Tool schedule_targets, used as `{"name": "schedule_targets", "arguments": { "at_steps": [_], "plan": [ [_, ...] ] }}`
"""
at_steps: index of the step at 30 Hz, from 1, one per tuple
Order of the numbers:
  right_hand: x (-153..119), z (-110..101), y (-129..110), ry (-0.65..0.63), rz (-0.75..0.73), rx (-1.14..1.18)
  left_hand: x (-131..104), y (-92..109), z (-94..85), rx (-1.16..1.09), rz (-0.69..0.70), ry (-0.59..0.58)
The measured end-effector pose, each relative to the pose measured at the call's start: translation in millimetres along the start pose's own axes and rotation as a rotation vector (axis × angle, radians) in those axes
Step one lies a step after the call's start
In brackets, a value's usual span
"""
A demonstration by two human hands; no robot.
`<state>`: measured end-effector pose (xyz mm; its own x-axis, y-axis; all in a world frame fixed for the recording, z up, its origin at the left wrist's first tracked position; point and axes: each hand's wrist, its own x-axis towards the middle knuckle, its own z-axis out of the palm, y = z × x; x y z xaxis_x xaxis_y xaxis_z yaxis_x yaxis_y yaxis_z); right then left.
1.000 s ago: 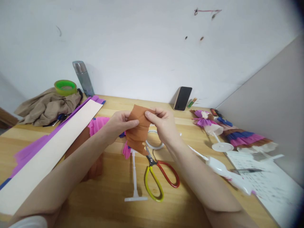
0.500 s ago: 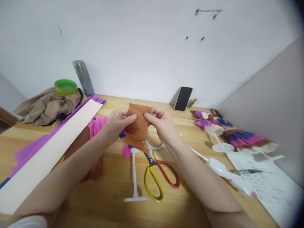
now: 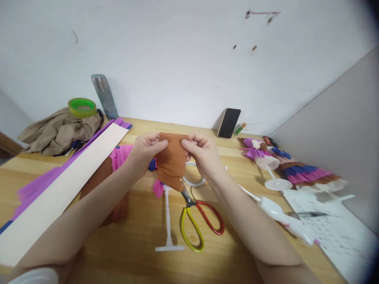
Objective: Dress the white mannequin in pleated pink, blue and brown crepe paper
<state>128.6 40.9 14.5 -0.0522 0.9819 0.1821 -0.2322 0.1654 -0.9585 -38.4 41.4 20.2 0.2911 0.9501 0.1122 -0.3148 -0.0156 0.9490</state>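
Hanging between both sets of fingers [image 3: 199, 140], brown sheet [image 3: 172, 157]

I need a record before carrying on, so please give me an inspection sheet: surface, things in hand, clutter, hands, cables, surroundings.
Surface: wooden table, light grain.
Things in hand: brown piece, raised, lower edge ragged.
Clutter: scissors, handles spread, blades partly hidden; white stand; white ring; pale strip; tape roll on crumpled cloth.
Hands: left hand and right hand pinch the brown piece near its upper corners.
Cables: nothing seen.
Surroundings: white wall; phone tilted near it; flask at left.
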Motion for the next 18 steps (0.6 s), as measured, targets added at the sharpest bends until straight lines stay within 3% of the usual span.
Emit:
{"name": "schedule_targets", "arguments": {
  "at_steps": [11, 18],
  "plan": [
    [2.1, 0.5, -1.1, 0.141, 0.022, 0.041, 0.9, -2.6, 2.3, -0.006, 0.012, 0.011],
    [2.6, -0.1, 2.7, 0.053, 0.094, 0.068, 0.9, -4.3, -0.4, 0.013, 0.022, 0.014]
  ]
}}
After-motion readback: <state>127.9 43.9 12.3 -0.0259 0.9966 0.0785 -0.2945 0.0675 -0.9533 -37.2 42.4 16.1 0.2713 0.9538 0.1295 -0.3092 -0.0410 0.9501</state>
